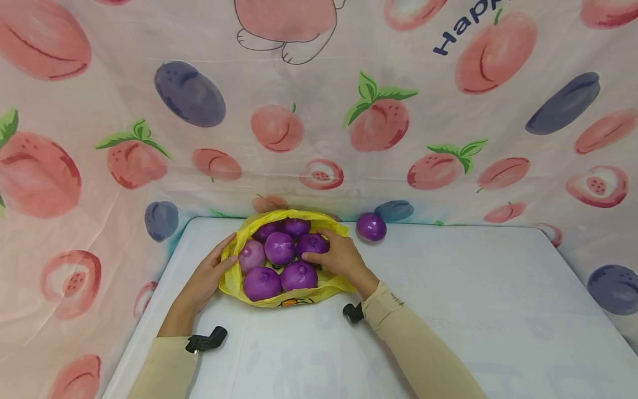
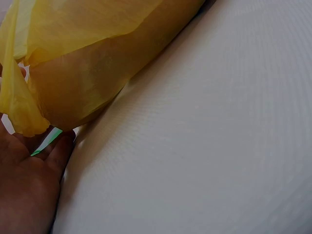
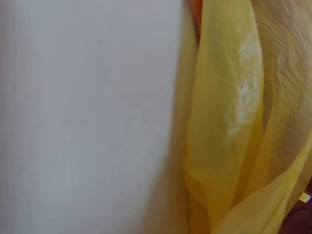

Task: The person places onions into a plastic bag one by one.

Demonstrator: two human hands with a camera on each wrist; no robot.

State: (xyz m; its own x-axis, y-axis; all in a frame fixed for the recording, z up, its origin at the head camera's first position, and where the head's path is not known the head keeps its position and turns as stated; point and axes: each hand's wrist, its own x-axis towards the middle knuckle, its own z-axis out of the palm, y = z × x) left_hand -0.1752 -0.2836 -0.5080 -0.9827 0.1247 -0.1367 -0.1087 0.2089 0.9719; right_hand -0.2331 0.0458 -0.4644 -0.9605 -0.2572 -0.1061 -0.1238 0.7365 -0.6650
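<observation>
A yellow plastic bag [image 1: 333, 288] lies on the white table with its mouth spread wide. Inside sit several purple onions [image 1: 280, 248], round with small nubs on top; one at the left [image 1: 251, 255] looks paler. My right hand [image 1: 341, 256] reaches over the bag's right rim, thumb and fingers around an onion [image 1: 310, 243] on that side. At the left edge, my left hand [image 1: 206, 277] rests against the bag's outside with its fingers fairly straight. The left wrist view shows the left palm [image 2: 29, 195] beside the bag [image 2: 83, 83]. The right hand's grip is hidden from its wrist camera.
One more purple onion [image 1: 371, 227] stands at the table's back edge, right of the bag. Behind the white table [image 1: 478, 299] hangs a fruit-printed cloth [image 1: 319, 83], which also runs along both sides. A black wrist device [image 1: 206, 339] sits on the left forearm.
</observation>
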